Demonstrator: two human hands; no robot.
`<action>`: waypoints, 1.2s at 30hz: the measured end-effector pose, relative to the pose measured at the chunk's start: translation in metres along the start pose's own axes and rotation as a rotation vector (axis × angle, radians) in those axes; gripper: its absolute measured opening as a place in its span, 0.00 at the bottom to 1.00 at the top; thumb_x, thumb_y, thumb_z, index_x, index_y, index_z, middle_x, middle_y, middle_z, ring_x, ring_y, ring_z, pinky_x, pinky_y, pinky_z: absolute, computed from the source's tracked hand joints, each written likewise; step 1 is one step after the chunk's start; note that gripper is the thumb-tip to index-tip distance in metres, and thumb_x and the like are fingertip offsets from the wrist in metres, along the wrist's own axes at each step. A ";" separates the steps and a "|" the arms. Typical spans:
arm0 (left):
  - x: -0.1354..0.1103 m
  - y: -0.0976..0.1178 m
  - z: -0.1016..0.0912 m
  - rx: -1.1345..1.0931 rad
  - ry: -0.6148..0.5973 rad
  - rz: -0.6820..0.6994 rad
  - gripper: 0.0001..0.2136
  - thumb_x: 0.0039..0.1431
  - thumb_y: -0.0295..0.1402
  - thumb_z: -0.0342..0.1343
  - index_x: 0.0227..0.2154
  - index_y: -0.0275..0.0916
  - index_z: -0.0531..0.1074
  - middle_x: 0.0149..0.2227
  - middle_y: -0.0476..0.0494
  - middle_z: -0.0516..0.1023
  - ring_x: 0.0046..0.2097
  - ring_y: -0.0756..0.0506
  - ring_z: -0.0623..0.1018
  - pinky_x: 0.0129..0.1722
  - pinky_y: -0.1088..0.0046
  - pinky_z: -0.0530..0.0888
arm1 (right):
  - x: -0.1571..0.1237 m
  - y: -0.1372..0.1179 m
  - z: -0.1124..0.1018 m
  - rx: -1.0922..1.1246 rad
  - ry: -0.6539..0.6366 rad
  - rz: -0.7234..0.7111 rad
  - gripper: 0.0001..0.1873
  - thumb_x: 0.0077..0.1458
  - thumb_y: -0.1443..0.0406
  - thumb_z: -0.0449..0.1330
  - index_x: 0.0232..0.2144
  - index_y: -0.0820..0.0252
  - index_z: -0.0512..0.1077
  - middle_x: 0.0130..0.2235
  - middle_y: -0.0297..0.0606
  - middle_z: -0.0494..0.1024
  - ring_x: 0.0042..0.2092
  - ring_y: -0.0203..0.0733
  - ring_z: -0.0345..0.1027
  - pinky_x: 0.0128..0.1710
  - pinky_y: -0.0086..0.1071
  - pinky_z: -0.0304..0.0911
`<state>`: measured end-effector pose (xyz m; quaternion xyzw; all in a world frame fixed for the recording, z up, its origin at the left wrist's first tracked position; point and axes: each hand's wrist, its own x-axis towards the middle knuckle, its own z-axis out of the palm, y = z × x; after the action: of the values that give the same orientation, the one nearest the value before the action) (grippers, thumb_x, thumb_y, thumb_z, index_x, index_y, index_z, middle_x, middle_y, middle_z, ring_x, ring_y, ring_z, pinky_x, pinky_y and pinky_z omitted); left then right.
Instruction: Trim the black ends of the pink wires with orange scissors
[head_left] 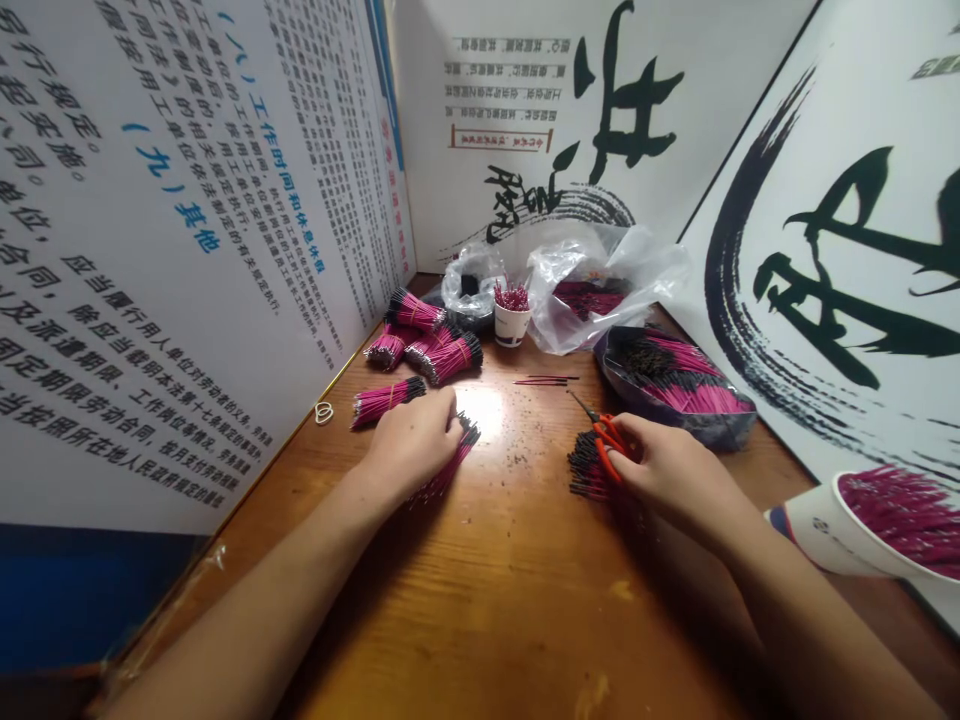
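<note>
My left hand (416, 440) is curled over a bundle of thin pink wires with black ends (466, 440); the hand hides most of its fingers and part of the wires. Red-handled scissors (609, 440) with narrow dark blades sit in my right hand (667, 465), their tips pointing up and left. Just below the scissors, partly behind the right hand, lies a heap of black-ended pink wires (585, 468). A banded wire bundle (382, 403) lies beside the left hand, touching or nearly touching it.
Several banded wire bundles (442, 352) are stacked at the back left. Behind are a paper cup of wires (512, 325) and a clear plastic bag (555, 325). A dark bag of wires (720, 425) and another paper cup (810, 525) stand right. Loose wires (547, 380) and rubber bands (323, 412) lie on the table (510, 610).
</note>
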<state>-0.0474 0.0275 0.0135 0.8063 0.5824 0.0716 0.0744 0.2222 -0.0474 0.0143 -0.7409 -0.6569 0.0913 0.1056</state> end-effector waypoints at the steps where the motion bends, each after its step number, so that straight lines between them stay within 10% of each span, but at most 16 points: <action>1: 0.000 0.000 0.000 0.016 -0.004 -0.007 0.06 0.61 0.35 0.46 0.34 0.42 0.67 0.34 0.42 0.80 0.35 0.38 0.78 0.28 0.68 0.58 | 0.000 0.000 0.000 -0.006 -0.022 -0.002 0.08 0.54 0.58 0.54 0.28 0.54 0.67 0.30 0.34 0.77 0.30 0.41 0.69 0.28 0.31 0.50; 16: -0.009 0.015 0.004 -0.300 0.100 0.239 0.06 0.63 0.33 0.46 0.31 0.41 0.65 0.32 0.48 0.74 0.33 0.46 0.72 0.33 0.70 0.62 | -0.013 -0.015 0.002 -0.066 -0.244 -0.256 0.06 0.52 0.63 0.58 0.30 0.55 0.74 0.31 0.35 0.78 0.31 0.41 0.68 0.29 0.31 0.52; 24: -0.009 0.016 0.008 -0.423 0.089 0.300 0.05 0.61 0.30 0.47 0.30 0.40 0.65 0.30 0.50 0.71 0.32 0.47 0.69 0.33 0.70 0.62 | -0.010 -0.012 0.005 -0.116 -0.153 -0.234 0.06 0.51 0.61 0.58 0.26 0.57 0.70 0.29 0.36 0.77 0.29 0.40 0.66 0.27 0.31 0.49; 31: -0.018 0.029 0.013 -0.810 -0.012 0.381 0.05 0.63 0.32 0.50 0.33 0.38 0.66 0.29 0.52 0.67 0.30 0.50 0.66 0.31 0.73 0.63 | -0.015 -0.022 0.003 0.426 0.137 -0.278 0.04 0.49 0.63 0.58 0.27 0.57 0.68 0.24 0.33 0.71 0.26 0.36 0.61 0.25 0.29 0.55; 36: -0.031 0.045 0.018 -1.071 -0.190 0.492 0.07 0.65 0.36 0.51 0.36 0.38 0.67 0.31 0.51 0.68 0.31 0.52 0.66 0.32 0.76 0.65 | -0.030 -0.045 0.016 0.754 0.096 -0.321 0.03 0.48 0.67 0.61 0.25 0.58 0.69 0.22 0.30 0.67 0.24 0.33 0.58 0.23 0.26 0.55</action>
<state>-0.0115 -0.0172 0.0046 0.7707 0.2522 0.2978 0.5037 0.1712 -0.0710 0.0114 -0.5418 -0.6792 0.2731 0.4130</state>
